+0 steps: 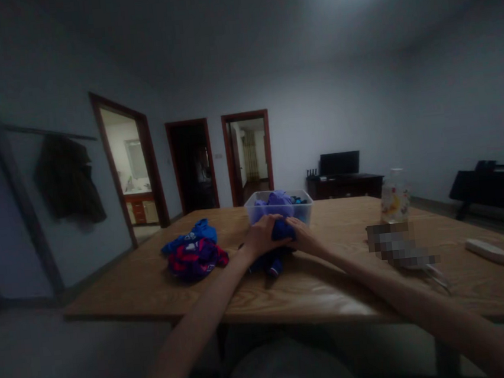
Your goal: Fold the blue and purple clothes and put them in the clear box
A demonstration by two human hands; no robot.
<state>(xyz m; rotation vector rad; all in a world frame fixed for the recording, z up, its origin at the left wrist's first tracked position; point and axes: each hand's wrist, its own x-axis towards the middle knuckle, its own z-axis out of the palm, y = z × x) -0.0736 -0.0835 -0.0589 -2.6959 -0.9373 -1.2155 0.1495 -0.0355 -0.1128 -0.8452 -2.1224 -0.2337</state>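
Observation:
A dark blue piece of clothing (283, 229) is bunched up on the table just in front of the clear plastic bin. My left hand (262, 235) is closed on its left side, thumb low and fingers over the top. From the right, my right hand (301, 234) presses its fingers against the same bundle. A dark sleeve or cuff end (274, 267) hangs out below towards me. Behind my hands, the clear bin (301, 213) holds purple clothing (278, 198) and some darker cloth. A crumpled purple, red and blue garment pile (194, 257) lies to the left.
The wooden table (137, 289) stretches out on both sides. At its right stand a patterned glass jug (395, 202), a blurred-out object with a cord (400, 249) and a white power strip or similar bar (488, 250). Beyond are doorways and a television (340, 163).

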